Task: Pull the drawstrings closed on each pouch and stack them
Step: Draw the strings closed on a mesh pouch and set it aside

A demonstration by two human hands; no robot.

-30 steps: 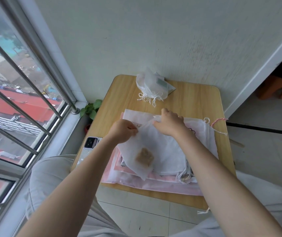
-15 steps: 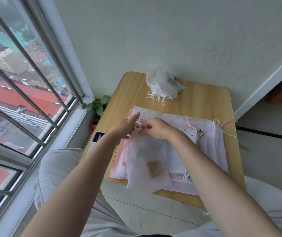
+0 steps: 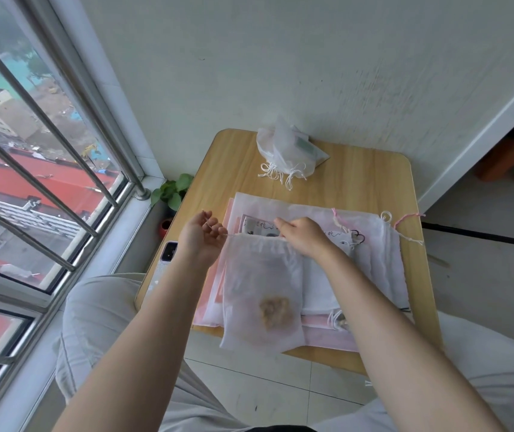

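pouch: sheer white pouch [image 3: 261, 291] with a brown clump inside, lying on the flat pile at the table's near edge, bottom hanging just over it; mouth partly gathered
drawstring: thin white cord [image 3: 230, 236] running out of the pouch's top left corner
left hand: my left hand [image 3: 201, 236], fingers curled, pinching the cord and drawing it left
right hand: my right hand [image 3: 304, 236], fingers curled down on the pouch's top hem, pinning it
done: closed pouches [image 3: 283, 151] heaped at the far table edge, strings dangling
left: this one not fully cinched; flat pile [image 3: 374, 244] of open pouches underneath, looks like several; count unclear
table: small wooden table [image 3: 358, 179]
extras: phone [image 3: 168, 251] at left edge, plant [image 3: 173, 191] by window
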